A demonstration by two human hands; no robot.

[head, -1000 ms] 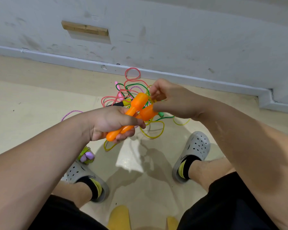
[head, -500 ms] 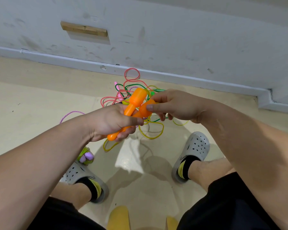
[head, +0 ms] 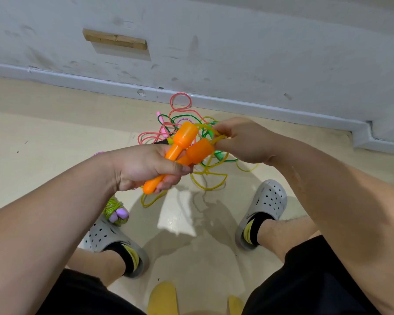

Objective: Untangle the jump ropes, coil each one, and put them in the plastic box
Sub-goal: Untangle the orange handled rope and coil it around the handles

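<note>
My left hand (head: 143,169) is wrapped round the shafts of both orange handles (head: 183,137), held side by side with their fat ends pointing away from me. My right hand (head: 243,142) pinches the yellow cord (head: 219,138) just where it leaves those ends. The rest of that cord hangs down in loose loops into the tangle (head: 180,120) of pink and green ropes on the floor against the skirting board (head: 259,110).

The handles look like hard, light, smooth plastic, so a full fist on the narrow shafts should hold them best. I judge the cord to be thin, springy and a little slick; it should slide through a pinch but will snag where it crosses the other ropes, so I'd feed it out near the handles.

One coiled green rope (head: 118,214) with purple handles lies by my left clog (head: 105,235). Bare floor between my feet and out to the left gives room; the wall closes off the far side. The plastic box is not in view.
</note>
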